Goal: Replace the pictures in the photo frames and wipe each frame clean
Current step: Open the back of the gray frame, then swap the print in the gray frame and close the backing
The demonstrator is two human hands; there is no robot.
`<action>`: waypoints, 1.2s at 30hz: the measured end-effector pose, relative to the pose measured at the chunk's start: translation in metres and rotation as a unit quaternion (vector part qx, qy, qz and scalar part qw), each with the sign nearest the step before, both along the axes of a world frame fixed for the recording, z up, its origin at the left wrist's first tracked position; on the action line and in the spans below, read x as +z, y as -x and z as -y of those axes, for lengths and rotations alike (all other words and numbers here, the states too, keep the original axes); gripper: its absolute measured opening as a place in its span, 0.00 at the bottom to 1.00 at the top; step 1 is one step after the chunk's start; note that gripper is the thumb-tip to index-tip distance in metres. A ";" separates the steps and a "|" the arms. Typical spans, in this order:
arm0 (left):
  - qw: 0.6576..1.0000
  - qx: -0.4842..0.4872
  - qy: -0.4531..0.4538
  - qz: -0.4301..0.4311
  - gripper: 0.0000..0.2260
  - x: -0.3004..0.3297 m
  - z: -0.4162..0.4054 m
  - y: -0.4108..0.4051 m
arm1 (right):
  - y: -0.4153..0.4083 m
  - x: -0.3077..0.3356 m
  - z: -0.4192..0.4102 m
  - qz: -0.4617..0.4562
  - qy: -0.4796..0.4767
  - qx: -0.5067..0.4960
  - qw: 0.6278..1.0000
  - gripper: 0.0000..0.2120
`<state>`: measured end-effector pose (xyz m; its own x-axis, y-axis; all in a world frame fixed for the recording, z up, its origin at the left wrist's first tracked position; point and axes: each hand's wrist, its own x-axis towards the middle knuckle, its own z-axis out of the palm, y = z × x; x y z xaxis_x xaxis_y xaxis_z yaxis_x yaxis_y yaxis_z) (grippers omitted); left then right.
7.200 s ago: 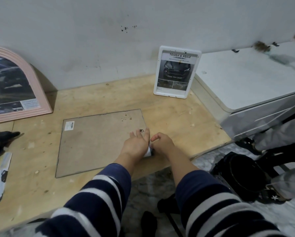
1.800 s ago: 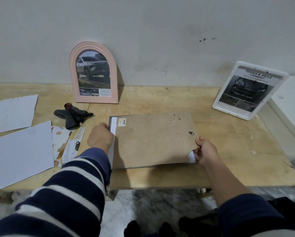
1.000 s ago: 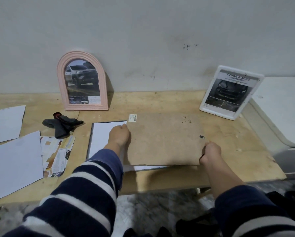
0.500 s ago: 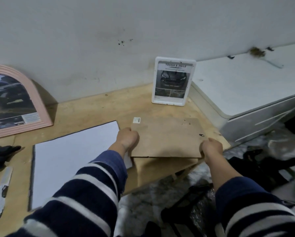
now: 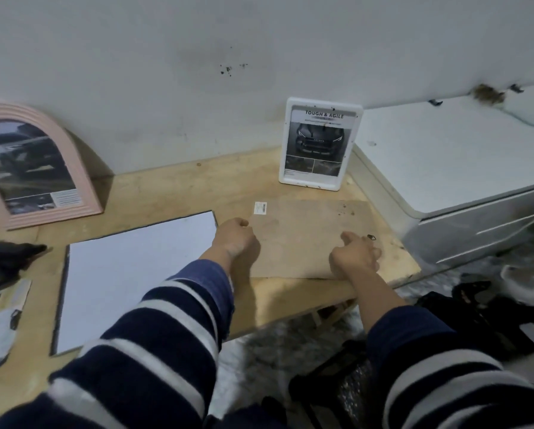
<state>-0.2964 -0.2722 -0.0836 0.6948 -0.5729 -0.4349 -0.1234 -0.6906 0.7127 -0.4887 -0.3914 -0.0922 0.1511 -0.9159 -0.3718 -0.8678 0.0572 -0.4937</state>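
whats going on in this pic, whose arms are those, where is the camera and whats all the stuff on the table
There is no machine here. The camera sits on a person's head, looking forward and down, so the striped sleeves are the person's own arms. The left hand and right hand both rest on a brown backing board, the back panel of a photo frame, lying flat on the wooden table. To its left lies the open frame with a white sheet showing. A pink arched frame and a white frame, both with car pictures, lean against the wall. A dark cloth lies at far left.
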 end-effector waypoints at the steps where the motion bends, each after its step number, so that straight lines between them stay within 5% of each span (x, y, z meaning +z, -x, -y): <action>1: 1.000 0.008 0.004 0.011 0.17 0.002 -0.005 -0.005 | -0.010 0.002 -0.005 0.018 0.008 0.025 0.999 0.26; 8: 0.995 0.070 -0.023 0.072 0.17 0.008 -0.075 -0.034 | -0.087 0.005 -0.055 0.062 0.013 0.202 0.977 0.24; 18: 0.954 0.171 -0.212 0.122 0.20 -0.005 -0.195 -0.052 | -0.125 -0.020 -0.126 -0.068 0.106 0.457 0.881 0.25; 22: 0.939 0.183 -0.266 0.116 0.19 -0.017 -0.220 -0.060 | -0.128 -0.025 -0.138 -0.116 0.144 0.473 0.862 0.25; 36: 0.937 0.165 -0.286 0.117 0.25 -0.018 -0.233 -0.062 | -0.147 -0.027 -0.171 -0.113 0.154 0.404 0.894 0.30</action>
<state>-0.2346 -0.0391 -0.1014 0.9079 -0.0299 -0.4182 0.0577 -0.9790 0.1954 -0.3421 -0.2209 -0.1192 0.7635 -0.6055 -0.2246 -0.6435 -0.7428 -0.1850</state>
